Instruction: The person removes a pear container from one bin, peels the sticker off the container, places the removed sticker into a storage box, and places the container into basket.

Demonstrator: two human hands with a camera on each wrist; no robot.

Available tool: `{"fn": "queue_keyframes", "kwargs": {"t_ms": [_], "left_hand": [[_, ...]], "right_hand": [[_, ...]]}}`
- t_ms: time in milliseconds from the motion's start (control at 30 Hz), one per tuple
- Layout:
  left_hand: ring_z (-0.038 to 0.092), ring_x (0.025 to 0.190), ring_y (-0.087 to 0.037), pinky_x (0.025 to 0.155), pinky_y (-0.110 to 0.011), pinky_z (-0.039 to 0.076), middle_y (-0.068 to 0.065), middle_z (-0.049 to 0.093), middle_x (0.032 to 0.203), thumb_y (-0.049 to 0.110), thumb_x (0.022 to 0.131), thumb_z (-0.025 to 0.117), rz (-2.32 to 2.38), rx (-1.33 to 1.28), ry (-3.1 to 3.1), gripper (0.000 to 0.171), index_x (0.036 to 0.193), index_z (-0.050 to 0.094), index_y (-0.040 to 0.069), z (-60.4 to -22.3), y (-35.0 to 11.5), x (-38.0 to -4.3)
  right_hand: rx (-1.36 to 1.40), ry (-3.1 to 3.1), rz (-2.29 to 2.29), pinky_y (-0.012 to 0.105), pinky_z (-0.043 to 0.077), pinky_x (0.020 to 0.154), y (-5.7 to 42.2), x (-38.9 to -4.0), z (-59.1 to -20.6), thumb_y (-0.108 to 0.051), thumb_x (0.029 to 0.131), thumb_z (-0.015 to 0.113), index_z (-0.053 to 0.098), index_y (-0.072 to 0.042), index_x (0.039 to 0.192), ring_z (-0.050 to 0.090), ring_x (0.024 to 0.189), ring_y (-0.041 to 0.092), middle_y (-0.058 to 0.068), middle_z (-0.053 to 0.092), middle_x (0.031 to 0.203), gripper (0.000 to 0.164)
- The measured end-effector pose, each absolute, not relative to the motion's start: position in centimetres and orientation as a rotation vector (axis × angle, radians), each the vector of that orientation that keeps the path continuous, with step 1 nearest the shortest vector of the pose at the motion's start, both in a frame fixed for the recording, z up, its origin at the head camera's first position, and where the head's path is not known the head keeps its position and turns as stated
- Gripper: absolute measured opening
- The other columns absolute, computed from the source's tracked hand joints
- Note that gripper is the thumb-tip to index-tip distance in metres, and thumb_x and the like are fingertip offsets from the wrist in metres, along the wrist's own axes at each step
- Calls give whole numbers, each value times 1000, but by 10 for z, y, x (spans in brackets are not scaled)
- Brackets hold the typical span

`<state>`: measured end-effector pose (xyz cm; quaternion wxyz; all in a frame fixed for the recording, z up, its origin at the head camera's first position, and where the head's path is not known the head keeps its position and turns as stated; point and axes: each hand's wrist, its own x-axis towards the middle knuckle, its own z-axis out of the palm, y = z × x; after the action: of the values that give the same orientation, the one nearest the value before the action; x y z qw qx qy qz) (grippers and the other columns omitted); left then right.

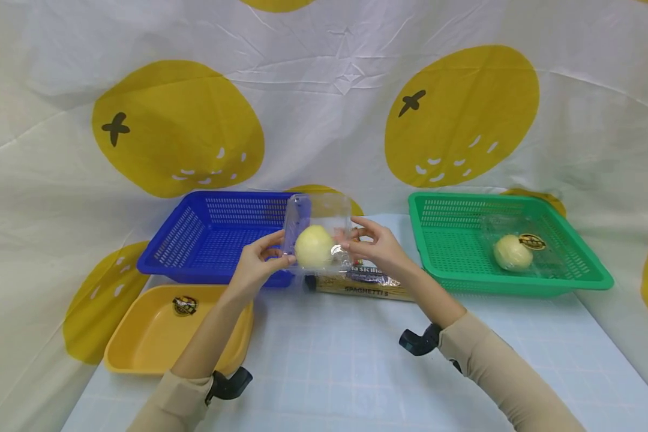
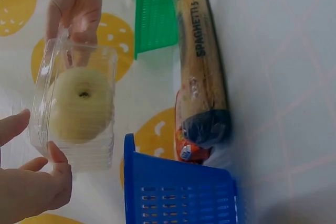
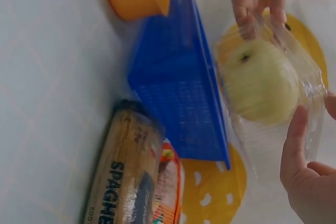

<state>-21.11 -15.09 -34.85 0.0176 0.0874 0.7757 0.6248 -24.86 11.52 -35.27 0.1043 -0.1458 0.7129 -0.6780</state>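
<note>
A clear plastic clamshell container is held up in the air above the table, between both hands. Inside it sits a round, pale yellow-green fruit, which looks like an apple or a pear; its dark end shows in both wrist views. My left hand grips the container's left side, thumb in front and fingers behind. On the opposite side, my right hand pinches the container's edge between thumb and fingers. The lid appears down over the fruit in the left wrist view.
A blue basket stands behind the left hand, with a yellow tray in front of it bearing a dark sticker. At right, a green basket holds another packaged fruit. A spaghetti pack and a red packet lie between the baskets.
</note>
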Motion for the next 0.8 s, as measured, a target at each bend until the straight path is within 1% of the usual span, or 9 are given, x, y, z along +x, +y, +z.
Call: {"fn": "queue_keyframes", "kwargs": {"t_ms": [67, 200, 267, 433, 567, 667, 800], "left_hand": [[49, 104, -21, 79, -15, 45, -17, 49, 134, 8, 81, 71, 1973, 243, 2420, 64, 138, 44, 1, -349, -151, -213], [49, 103, -19, 77, -12, 45, -16, 49, 135, 6, 82, 69, 2001, 183, 2453, 61, 137, 44, -1, -348, -153, -217], [49, 104, -20, 78, -12, 44, -16, 49, 135, 6, 83, 69, 1991, 155, 2485, 59, 137, 45, -1, -347, -154, -219], [48, 109, -23, 80, -12, 44, -16, 50, 135, 9, 86, 67, 1965, 99, 2559, 55, 136, 47, 0, -348, -161, -226], [48, 109, -21, 81, -12, 43, -16, 52, 132, 9, 86, 67, 2016, 24, 2567, 52, 134, 49, 0, -350, -165, -231], [49, 101, -17, 79, -10, 44, -18, 54, 128, 5, 86, 66, 2108, -53, 2556, 48, 131, 52, -1, -353, -165, -234], [50, 92, -11, 76, -8, 45, -21, 55, 125, 2, 85, 66, 2215, -136, 2544, 46, 129, 53, -3, -357, -167, -238]], "right_hand": [[-428, 2148, -1962, 32, 54, 79, 112, -253, -352, -13, 84, 70, 33, -9, 145, 57, 95, 20, 14, 51, 112, 72], [-435, 2179, -1937, 37, 53, 81, 104, -259, -351, -14, 83, 70, 33, -9, 146, 57, 96, 22, 17, 51, 116, 73], [-449, 2168, -1945, 39, 53, 82, 99, -262, -352, -12, 83, 69, 32, -7, 146, 57, 98, 25, 19, 50, 120, 73], [-479, 2166, -1934, 40, 52, 86, 88, -269, -352, -12, 85, 67, 27, -5, 147, 50, 113, 33, 21, 45, 129, 75], [-461, 2211, -1890, 39, 49, 91, 77, -275, -354, -17, 86, 67, 25, -6, 148, 43, 123, 34, 19, 43, 133, 76], [-421, 2209, -1899, 40, 49, 91, 67, -279, -356, -18, 86, 67, 24, -6, 148, 46, 119, 33, 18, 42, 134, 76], [-372, 2170, -1945, 38, 52, 85, 55, -284, -356, -16, 87, 66, 27, -7, 148, 55, 102, 30, 18, 42, 134, 73]]}}
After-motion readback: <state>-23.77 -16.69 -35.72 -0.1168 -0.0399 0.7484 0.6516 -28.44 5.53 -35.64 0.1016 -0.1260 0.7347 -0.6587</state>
